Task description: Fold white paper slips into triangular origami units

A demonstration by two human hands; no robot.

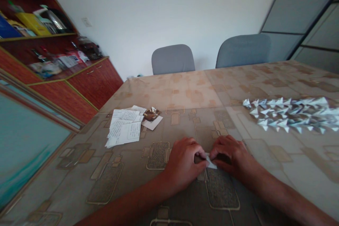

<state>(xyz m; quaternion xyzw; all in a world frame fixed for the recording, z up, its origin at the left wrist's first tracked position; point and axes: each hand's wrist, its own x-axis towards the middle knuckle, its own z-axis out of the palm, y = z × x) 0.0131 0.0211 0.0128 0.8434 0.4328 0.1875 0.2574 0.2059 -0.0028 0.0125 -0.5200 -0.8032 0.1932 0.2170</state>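
Observation:
A small folded piece of white paper is pinched between my two hands, low over the patterned tablecloth. My left hand grips its left side with thumb and fingertips. On the right side, my right hand holds it the same way, fingers bent and close to the left ones. Fingertips hide much of the paper, so its full shape cannot be made out. To the left lies a fanned stack of printed paper slips. Touching it are a brown patterned piece and a white piece of paper.
Rows of pointed folded-paper pieces stand on the table at the right. Two grey chairs are behind the far table edge, against a white wall. A red-brown cabinet with cluttered shelves and a kettle is at the left.

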